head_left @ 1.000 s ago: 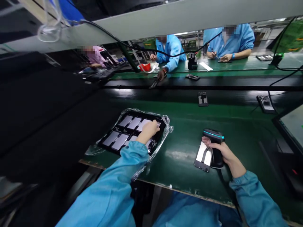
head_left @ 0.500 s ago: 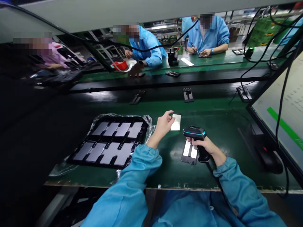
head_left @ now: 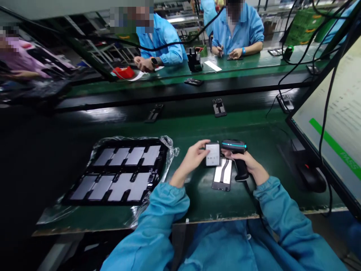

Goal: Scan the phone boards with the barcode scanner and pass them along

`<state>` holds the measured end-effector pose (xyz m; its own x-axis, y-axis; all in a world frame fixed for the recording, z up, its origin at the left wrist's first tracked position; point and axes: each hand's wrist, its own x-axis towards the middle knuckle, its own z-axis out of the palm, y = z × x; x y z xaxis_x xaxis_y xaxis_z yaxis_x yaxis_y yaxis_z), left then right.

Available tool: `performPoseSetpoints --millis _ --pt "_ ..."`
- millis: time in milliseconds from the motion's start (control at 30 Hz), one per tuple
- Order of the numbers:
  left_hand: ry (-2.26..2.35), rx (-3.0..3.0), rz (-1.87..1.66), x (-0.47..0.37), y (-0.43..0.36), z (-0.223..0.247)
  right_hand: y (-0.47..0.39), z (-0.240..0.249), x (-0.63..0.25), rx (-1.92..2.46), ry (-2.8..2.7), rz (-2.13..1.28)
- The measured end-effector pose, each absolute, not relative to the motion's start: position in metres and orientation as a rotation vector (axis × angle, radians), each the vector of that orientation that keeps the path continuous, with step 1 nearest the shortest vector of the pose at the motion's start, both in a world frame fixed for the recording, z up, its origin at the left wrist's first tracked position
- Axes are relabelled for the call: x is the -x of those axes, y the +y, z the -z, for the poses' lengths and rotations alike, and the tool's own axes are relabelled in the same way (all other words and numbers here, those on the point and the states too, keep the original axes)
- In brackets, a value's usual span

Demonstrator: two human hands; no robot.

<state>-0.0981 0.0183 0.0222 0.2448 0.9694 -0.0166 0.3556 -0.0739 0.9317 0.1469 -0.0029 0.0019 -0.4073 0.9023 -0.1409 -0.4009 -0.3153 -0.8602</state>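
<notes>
My left hand pinches a flat rectangular battery by its left edge, its printed white label facing up. Just right of it, my right hand is wrapped round the handle of a black barcode scanner with a lit blue stripe. An open phone body lies on the green bench below the battery and beside the scanner; its upper end is partly hidden. Left of my left arm, a black tray holds several silver-grey battery cells in two rows, with clear plastic film around it.
A monitor with a green bar stands at the right, near a black mouse. Several phone bodies, one a dark phone, lie beyond the bench. Cables hang at upper right. Two people in blue sit opposite; another in pink is far left.
My left hand has brought the battery closer to the scanner and phone body. The view has shifted, so the tray appears further left. The opposite person's hands have come together.
</notes>
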Motion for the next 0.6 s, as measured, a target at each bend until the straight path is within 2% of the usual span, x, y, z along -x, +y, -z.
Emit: performPoseSetpoints --millis 167,333,467,600 --pt "1.083 -1.69 -0.654 0.078 -0.018 -0.003 0.008 0.009 -0.15 0.903 -0.893 -1.826" --pt "1.27 -2.064 -0.619 0.076 -0.052 0.015 0.001 0.008 -0.15 0.975 -0.87 -1.814" --pt "1.576 -1.966 -0.65 0.06 -0.086 0.037 -0.035 0.005 -0.167 1.083 -0.802 -1.661" --pt "1.621 -1.963 -0.669 0.039 -0.101 0.042 -0.084 -0.004 -0.179 1.166 -0.954 -1.662"
